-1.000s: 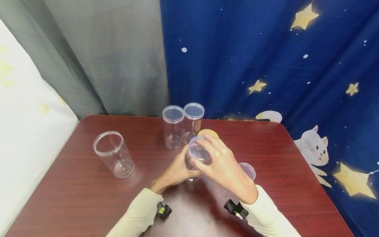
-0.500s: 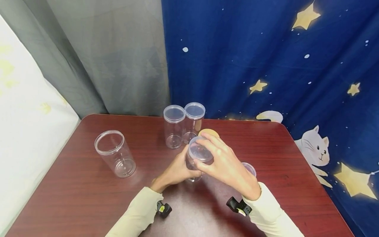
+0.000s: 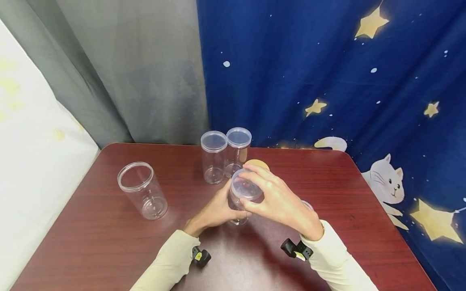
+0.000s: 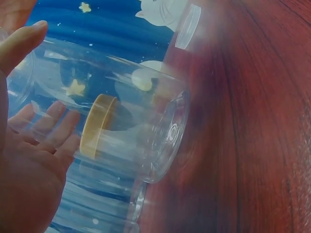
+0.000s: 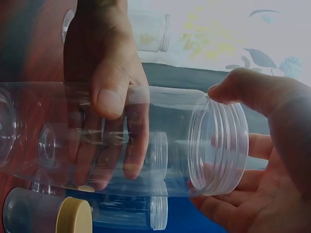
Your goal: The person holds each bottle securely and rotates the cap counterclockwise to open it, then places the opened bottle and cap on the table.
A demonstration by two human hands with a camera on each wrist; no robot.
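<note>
In the head view, a clear plastic jar (image 3: pixel 236 204) stands in front of me between both hands. My left hand (image 3: pixel 215 211) grips its body from the left, the thumb across the near side; in the right wrist view the fingers show through the wall. Over the top, my right hand (image 3: pixel 278 197) grips the edge of the clear lid (image 3: pixel 244 186), thumb on the near side and fingers on the far side. The right wrist view shows the ridged lid (image 5: pixel 226 143) on the jar's mouth. Seen from the left wrist, the jar's bottom (image 4: pixel 172 131) is close over the table.
Two clear jars with lids, one (image 3: pixel 213 161) and another (image 3: pixel 238 139), stand behind. Beside them is a jar with a yellow lid (image 3: pixel 257 163), partly hidden by my right hand. An open jar (image 3: pixel 142 192) stands left. A loose clear lid (image 3: pixel 308 205) lies behind my right wrist.
My right hand has turned slightly at the lid, its wrist shifting to the right and covering more of the loose lid. My left hand keeps its grip on the jar.
</note>
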